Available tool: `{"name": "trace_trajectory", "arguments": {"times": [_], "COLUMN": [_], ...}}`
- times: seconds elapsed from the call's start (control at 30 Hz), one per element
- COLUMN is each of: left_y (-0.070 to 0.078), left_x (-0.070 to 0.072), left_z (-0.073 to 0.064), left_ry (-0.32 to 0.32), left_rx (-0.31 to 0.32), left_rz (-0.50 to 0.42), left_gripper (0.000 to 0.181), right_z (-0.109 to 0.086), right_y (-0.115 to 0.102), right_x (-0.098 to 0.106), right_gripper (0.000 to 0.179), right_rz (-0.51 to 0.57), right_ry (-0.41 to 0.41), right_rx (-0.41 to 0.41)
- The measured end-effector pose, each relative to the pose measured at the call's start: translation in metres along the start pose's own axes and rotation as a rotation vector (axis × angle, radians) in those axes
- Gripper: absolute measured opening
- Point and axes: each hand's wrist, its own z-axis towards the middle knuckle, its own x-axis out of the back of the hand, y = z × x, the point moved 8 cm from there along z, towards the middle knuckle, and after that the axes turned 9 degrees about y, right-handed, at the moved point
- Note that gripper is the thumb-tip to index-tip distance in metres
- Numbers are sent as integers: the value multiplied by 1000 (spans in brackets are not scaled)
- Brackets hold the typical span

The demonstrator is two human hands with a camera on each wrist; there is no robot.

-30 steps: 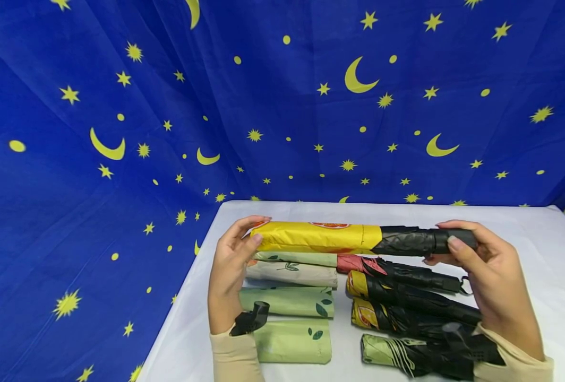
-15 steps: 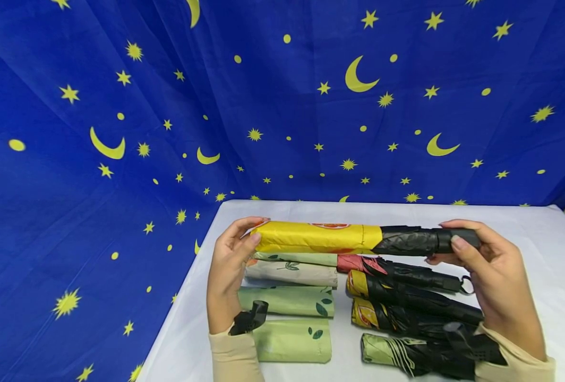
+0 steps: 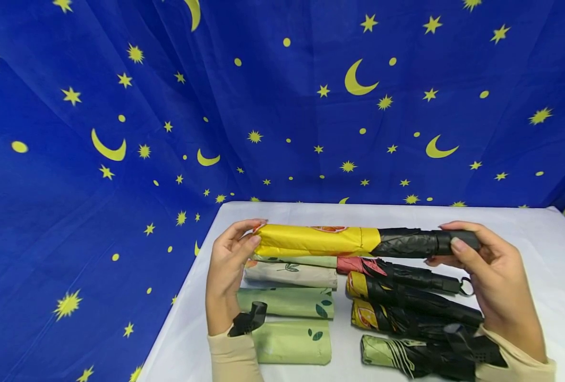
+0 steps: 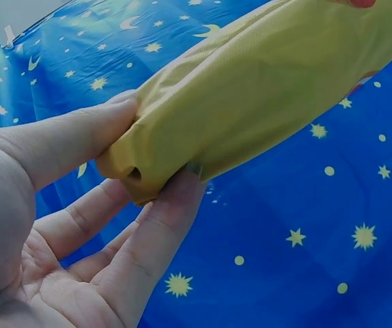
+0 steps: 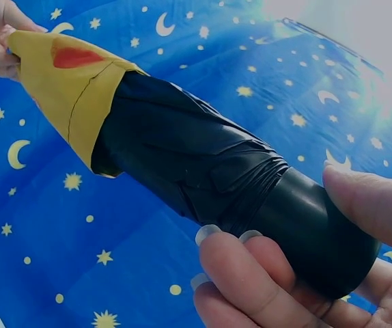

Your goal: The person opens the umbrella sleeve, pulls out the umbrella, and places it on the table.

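Both hands hold a folded black umbrella level above the table, its left part inside a yellow sleeve with orange-slice prints. The left hand pinches the closed end of the sleeve between thumb and fingers; in the left wrist view a small hole shows at that end of the sleeve. The right hand grips the black handle, thumb on one side and fingers on the other. In the right wrist view, the sleeve's mouth lies around the umbrella's canopy, with bunched black fabric bare between it and the handle.
Under the held umbrella, a column of flat sleeves lies on the white table: a cream one and green ones. To their right lie several folded umbrellas, one red-tipped, one green-tipped. A blue star-printed cloth stands behind.
The hands and the umbrella keep nearly the same place; the right hand has shifted very slightly to the right. The other sleeves and umbrellas have not moved.
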Motion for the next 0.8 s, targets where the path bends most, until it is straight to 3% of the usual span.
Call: {"name": "trace_trajectory", "arguments": {"times": [0.37,0.6,0.8], "left_y": [2,4,3], "left_x": [1,2,3], "left_z": [-1,-1,0], "left_ry": [1,7,6], "left_rx": [-38,-54,-54], "left_rz": [0,24,16], "left_gripper": [31,30,30], "right_z": [0,0,1], "right_y": [0,2,3], "right_x": [2,5,5], "right_gripper": [33,29,31], "right_rz": [-2,-127,15], "right_ry": [4,76,19], "right_rx": [-14,-82,-54]}}
